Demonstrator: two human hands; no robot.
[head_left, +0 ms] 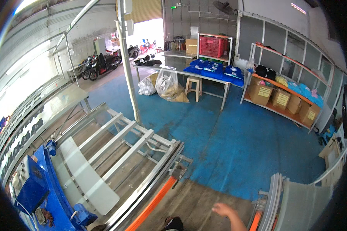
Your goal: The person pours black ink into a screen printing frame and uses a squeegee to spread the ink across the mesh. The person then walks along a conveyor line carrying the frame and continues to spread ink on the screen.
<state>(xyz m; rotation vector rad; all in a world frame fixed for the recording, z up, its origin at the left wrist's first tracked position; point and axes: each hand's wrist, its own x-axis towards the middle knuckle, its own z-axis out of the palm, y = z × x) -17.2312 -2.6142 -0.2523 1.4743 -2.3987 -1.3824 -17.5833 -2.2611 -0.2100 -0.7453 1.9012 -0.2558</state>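
Note:
My right hand (224, 210) is low in the picture, over the bare grey floor beside the blue-painted part. Its fingers look loosely curled together, and nothing shows in them. It touches nothing; nearest on its right is a metal frame (274, 192) with an orange strip. My left hand is out of view. To the left lies a metal rack (121, 134) with several crossbars and a pale flat panel (88, 175) on it. An orange band (158, 198) runs along the rack's near side.
Across the blue floor (227, 150), a long table (173, 69) carries folded blue garments (212, 70). Plastic bags (169, 85) and a stool (194, 87) stand by it. Right, a shelf holds cardboard boxes (260, 91). A post (128, 69) rises beyond the rack; a blue machine (31, 186) sits left.

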